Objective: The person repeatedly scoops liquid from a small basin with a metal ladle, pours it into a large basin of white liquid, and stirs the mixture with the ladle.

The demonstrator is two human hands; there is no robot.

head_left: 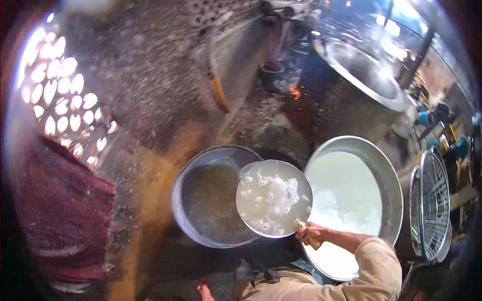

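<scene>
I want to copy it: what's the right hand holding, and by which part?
The right hand holds a round, pan-like ladle by its handle.

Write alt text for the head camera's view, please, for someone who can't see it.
The person's right hand grips the handle of a round pan of cloudy, bubbly liquid. Seen from above, the pan overlaps a round vessel on the left and a larger tub of pale liquid on the right; orange embers glow beyond.
</scene>
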